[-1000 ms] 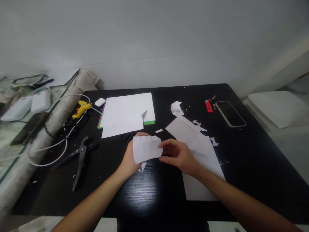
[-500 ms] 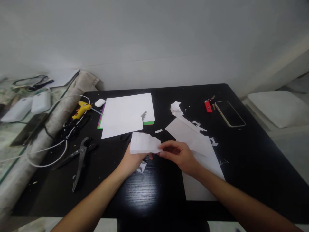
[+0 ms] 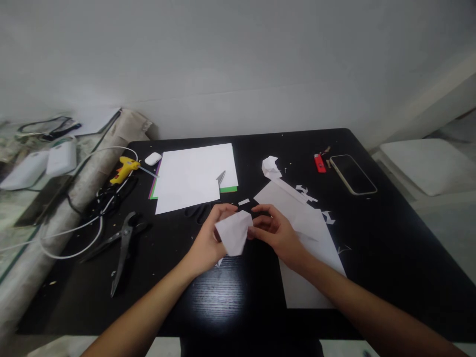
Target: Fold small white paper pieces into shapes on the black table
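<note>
A folded piece of white paper [image 3: 234, 233] is held between both hands above the black table. My left hand [image 3: 208, 243] grips its left side, with the thumb below and the fingers behind the top edge. On the other side, my right hand [image 3: 277, 233] pinches the right edge between thumb and fingers. Just beyond the left hand, dark scissors handles [image 3: 197, 212] lie partly under white sheets. Beneath my right forearm is a large white sheet [image 3: 308, 277]. A small paper piece [image 3: 219, 262] on the table is mostly hidden by the left hand.
White sheets [image 3: 193, 171] top a coloured stack. A yellow glue gun [image 3: 125, 169] and metal snips [image 3: 126, 233] lie left. Crumpled paper [image 3: 271, 167], a red lighter [image 3: 320, 163] and a phone [image 3: 352, 174] lie right. Paper scraps [image 3: 329, 217] edge the large sheet.
The folded paper has been turned and tilted, so a different, angular face shows. My left hand's fingers have come up behind it, and the scissors handles show more.
</note>
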A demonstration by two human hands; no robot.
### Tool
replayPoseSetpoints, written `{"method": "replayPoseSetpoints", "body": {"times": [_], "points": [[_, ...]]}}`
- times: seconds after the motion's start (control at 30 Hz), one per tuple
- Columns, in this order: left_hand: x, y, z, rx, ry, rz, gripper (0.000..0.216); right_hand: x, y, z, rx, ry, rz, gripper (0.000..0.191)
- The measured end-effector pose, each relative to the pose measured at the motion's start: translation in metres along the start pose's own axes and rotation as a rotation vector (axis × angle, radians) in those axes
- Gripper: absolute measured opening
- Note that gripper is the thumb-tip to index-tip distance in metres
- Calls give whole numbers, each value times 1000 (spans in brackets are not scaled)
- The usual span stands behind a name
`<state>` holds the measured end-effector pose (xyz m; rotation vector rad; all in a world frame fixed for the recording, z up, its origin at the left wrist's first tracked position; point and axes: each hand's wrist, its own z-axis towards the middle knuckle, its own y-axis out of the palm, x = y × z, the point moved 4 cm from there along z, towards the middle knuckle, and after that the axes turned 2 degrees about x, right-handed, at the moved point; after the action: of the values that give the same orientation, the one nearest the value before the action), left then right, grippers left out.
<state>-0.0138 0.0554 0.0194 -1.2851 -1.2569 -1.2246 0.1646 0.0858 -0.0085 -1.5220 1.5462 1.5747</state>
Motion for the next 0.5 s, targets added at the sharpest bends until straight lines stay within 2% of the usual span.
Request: {"method": "replayPoseSetpoints", "body": {"times": [0.13,0.2,0.33,0.5], "points": [[2,5,-4,-130,-15,50,68,-2,0,-1,-22,-25,-114,43],[2,4,-4,-101,-36,79,62,-2,0,-1,-37,-34,-145,38],[-1,3,-2,1,-115,91,34,-2,3,-3,-58,-30,-104,36],[-2,5,-1,14,-162,13,34,-4,5,-4,-34,-28,-80,32]]}}
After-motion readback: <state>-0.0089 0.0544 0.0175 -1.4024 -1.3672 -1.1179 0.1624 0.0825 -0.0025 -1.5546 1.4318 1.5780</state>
